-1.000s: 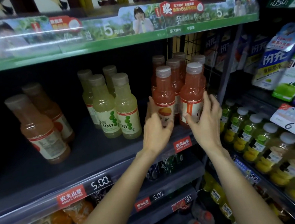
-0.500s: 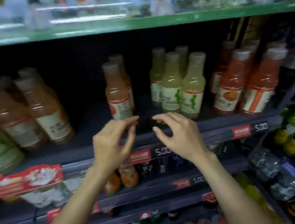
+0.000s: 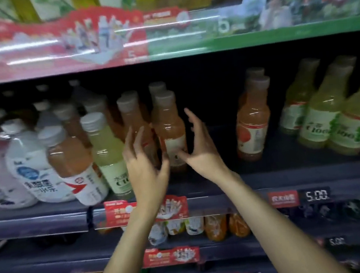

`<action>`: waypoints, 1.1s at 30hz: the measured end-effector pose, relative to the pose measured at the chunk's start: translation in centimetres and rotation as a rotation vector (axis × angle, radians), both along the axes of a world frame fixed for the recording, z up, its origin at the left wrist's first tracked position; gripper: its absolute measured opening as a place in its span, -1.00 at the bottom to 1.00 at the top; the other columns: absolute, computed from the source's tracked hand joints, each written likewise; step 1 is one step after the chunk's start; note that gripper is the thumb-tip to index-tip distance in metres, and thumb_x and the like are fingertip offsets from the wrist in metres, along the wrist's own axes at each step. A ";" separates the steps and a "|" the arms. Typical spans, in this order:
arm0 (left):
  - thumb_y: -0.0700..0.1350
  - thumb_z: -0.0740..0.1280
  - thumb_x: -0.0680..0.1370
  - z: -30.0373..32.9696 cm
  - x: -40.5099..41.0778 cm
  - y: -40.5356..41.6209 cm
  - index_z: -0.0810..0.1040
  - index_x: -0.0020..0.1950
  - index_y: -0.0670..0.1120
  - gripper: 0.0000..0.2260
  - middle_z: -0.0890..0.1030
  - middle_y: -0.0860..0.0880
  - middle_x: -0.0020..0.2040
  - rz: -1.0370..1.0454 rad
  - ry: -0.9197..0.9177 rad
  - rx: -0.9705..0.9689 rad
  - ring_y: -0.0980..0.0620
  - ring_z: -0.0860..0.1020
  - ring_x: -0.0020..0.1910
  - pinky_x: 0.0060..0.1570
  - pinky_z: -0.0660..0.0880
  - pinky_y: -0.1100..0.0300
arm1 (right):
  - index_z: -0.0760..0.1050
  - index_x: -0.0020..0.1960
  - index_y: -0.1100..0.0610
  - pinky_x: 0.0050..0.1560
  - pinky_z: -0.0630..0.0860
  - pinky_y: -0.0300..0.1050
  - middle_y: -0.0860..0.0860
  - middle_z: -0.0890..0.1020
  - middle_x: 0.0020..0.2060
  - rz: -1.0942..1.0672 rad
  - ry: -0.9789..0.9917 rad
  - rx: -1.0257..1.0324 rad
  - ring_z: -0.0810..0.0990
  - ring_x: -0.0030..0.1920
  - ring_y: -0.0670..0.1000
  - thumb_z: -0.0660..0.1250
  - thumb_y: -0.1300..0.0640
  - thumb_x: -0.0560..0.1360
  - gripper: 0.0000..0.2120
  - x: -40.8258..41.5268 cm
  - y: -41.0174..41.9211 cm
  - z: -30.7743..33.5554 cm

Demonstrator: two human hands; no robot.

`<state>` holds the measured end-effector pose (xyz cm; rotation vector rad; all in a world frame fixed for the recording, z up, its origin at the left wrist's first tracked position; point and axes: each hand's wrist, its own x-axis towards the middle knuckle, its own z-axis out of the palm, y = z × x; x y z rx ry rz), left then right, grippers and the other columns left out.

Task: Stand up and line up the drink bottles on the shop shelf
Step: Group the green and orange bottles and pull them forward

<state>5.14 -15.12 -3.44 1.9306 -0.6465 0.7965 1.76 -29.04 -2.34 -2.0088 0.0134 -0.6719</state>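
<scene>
An upright orange bottle (image 3: 171, 135) on the shelf (image 3: 236, 183) is flanked by both hands, so the step in hand is judged to be squaring this bottle into its row. The left hand (image 3: 143, 165) is spread in front of the neighbouring orange bottle (image 3: 135, 128); the right hand (image 3: 200, 147) is spread too, its thumb near the label (contact cannot be told through the blur). Nothing is gripped. Next, a leaning bottle (image 3: 74, 164) further left probably needs righting.
</scene>
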 end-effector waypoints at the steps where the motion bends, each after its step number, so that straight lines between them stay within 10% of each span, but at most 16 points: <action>1: -0.12 0.38 0.45 0.0 0.2 -0.1 0.24 0.45 -0.13 -0.39 0.19 -0.23 0.48 0.011 -0.010 0.046 -0.17 0.19 0.45 0.37 0.04 0.41 | -0.01 0.52 -0.04 0.29 0.25 -0.25 -0.02 0.17 0.47 0.004 0.023 0.043 0.22 0.40 -0.14 0.47 0.15 0.41 -0.12 0.8 0.6 0.4; 7: -0.08 0.28 0.46 0.4 2.7 -1.3 0.07 0.52 -0.19 -0.30 0.01 -0.42 0.49 0.086 -0.066 0.162 -0.39 0.03 0.48 0.42 0.15 -0.20 | 0.03 0.44 -0.24 0.19 0.48 -0.05 -0.06 0.43 0.32 -0.080 0.015 0.072 0.48 0.25 -0.04 0.44 0.07 0.42 -0.22 1.3 1.6 -0.5; 19: -0.16 0.35 0.52 0.5 2.9 -2.7 0.08 0.51 0.03 -0.35 0.28 -0.26 0.39 -0.044 -0.101 0.148 -0.25 0.37 0.31 0.18 0.46 -0.14 | 0.08 0.46 -0.17 0.25 0.45 -0.15 -0.09 0.46 0.31 -0.139 -0.023 0.045 0.46 0.27 -0.13 0.48 0.12 0.40 -0.19 -3.4 -1.4 -0.5; 27: -0.09 0.42 0.50 0.6 -1.8 -4.9 -0.03 0.49 0.17 -0.24 0.23 0.01 0.48 -0.407 0.088 -0.078 0.16 0.30 0.40 0.31 0.29 0.39 | 0.07 0.47 -0.13 0.09 0.47 -0.21 -0.10 0.56 0.16 -0.371 0.006 -0.088 0.54 0.11 -0.14 0.48 0.05 0.38 -0.19 -8.8 -4.8 -0.8; 33: -0.04 0.37 0.54 1.0 -1.6 -11.0 0.04 0.52 0.07 -0.33 0.23 0.02 0.48 -0.525 0.215 -0.074 0.14 0.24 0.44 0.38 0.21 0.25 | 0.06 0.43 -0.18 0.07 0.52 0.00 -0.06 0.52 0.20 -0.582 0.011 -0.083 0.55 0.10 -0.01 0.45 0.05 0.36 -0.21 -11.7 -8.3 -0.5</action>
